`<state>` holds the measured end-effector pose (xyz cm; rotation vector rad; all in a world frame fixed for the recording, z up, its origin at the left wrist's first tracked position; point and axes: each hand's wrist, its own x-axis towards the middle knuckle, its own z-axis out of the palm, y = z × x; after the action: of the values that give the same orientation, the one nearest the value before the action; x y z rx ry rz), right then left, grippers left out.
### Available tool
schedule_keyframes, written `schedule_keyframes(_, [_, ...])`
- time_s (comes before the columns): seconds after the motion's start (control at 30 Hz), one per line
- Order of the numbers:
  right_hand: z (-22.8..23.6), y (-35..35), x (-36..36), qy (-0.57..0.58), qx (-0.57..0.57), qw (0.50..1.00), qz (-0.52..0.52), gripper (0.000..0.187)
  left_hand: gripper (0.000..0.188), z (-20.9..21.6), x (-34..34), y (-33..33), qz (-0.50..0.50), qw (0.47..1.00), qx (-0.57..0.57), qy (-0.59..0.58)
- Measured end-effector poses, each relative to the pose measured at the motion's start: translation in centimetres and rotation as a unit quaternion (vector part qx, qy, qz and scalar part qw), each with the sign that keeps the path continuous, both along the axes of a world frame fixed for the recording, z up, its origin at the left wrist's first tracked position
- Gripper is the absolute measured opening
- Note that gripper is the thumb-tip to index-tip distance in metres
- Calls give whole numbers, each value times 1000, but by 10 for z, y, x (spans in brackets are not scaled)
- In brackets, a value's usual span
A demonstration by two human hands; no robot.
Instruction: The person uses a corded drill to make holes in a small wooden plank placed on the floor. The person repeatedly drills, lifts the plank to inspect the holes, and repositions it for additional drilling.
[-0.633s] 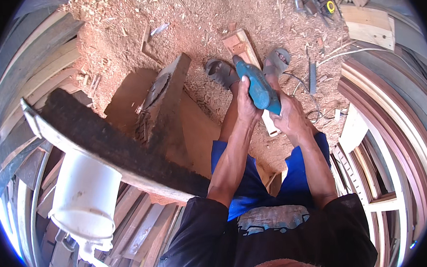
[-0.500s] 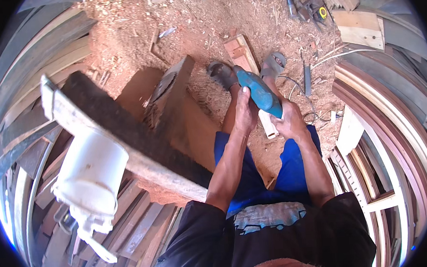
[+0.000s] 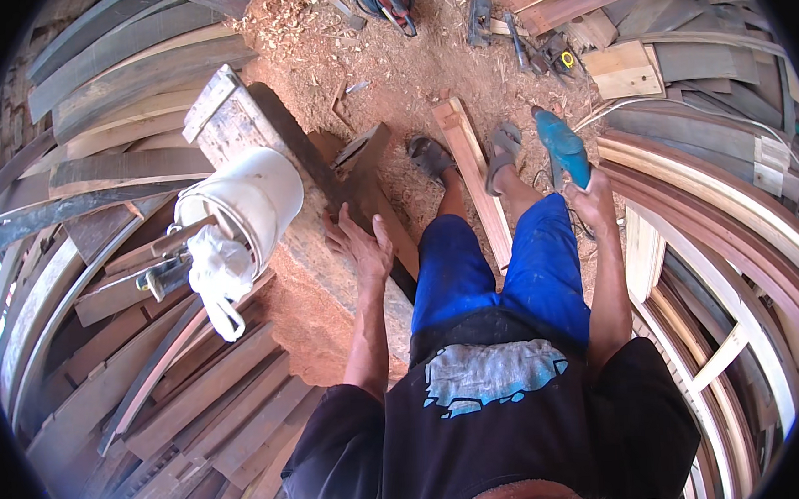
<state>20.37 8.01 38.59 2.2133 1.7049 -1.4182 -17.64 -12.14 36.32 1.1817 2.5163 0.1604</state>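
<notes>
In my right hand [image 3: 594,203] is a teal power drill [image 3: 561,144], gripped at its near end with its dark tip pointing away from me. It hangs to the right of my right foot. My left hand [image 3: 362,243] is open, fingers spread, over the near side of a thick weathered plank [image 3: 312,232]; whether it touches the plank I cannot tell. Between my feet lies a long light wooden piece [image 3: 477,167] with a reddish face, its near end reaching between my knees.
A white bucket [image 3: 264,198], a white plastic bag [image 3: 213,265] at its mouth, sits on the plank. Stacked boards [image 3: 138,165] line the left, curved frame pieces [image 3: 699,204] the right. A corded power tool [image 3: 386,1] and a yellow-marked tape measure [image 3: 567,59] lie on the sawdust-covered floor.
My left hand has let go of the drill and moved left toward the plank. My right hand has carried the drill right, away from the wooden piece. The view has shifted, showing more floor ahead.
</notes>
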Motion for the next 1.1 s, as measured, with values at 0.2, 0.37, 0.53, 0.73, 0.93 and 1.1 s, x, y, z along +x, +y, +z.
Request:
schedule_keyframes(0.2, [0,-25,20,74,18,995,-59,22,52,-23,-2,-27,-80,984,-1,161])
schedule_keyframes(0.37, [-31,-38,35,158,-111,972,-137,8,48,-31,1,-25,-95,977,25,189])
schedule_keyframes(0.53, [-44,-47,24,191,-177,949,-176,14,47,-27,-2,-26,-69,977,-16,200])
schedule_keyframes(0.73, [-80,-76,37,290,-190,878,-330,20,48,-31,6,-22,-48,979,-8,200])
schedule_keyframes(0.93, [-120,-99,47,419,-179,762,-460,21,45,-36,6,-21,-15,980,-25,198])
schedule_keyframes(1.1, [-166,-114,61,446,-160,713,-517,22,55,-39,59,-13,59,982,28,180])
